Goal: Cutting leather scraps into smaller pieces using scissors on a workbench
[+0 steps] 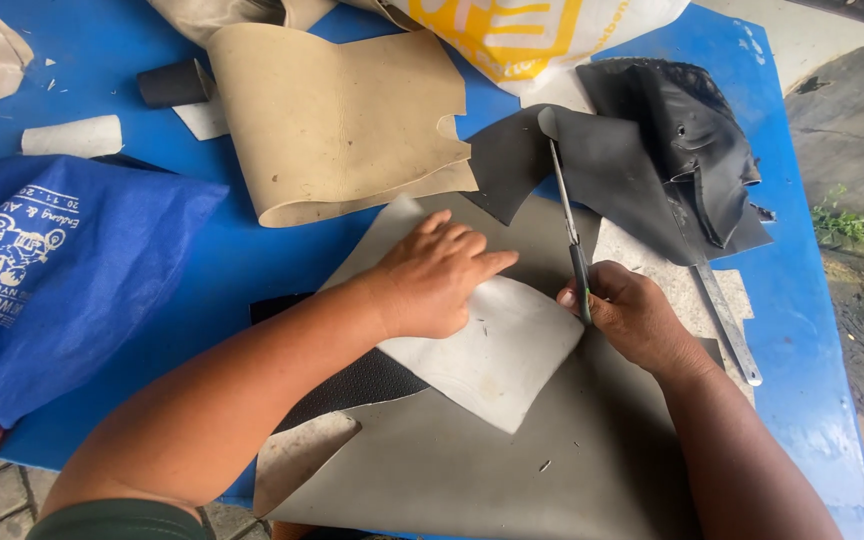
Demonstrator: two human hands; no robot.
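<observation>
Left hand (437, 275) flat, open on white pattern piece (497, 360), right hand (632, 315) clamped on knife (572, 235), grey sheet (512, 460) beneath

Both forearms are bare right down to the wrists, left hand (437, 278) and right hand (637, 318) without gloves or rings; a dark green sleeve edge shows at the left shoulder.

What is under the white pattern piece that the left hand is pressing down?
The white pattern piece lies on a large grey sheet; a black textured piece pokes out at its left edge. The left hand and the piece itself hide what is directly beneath.
</observation>
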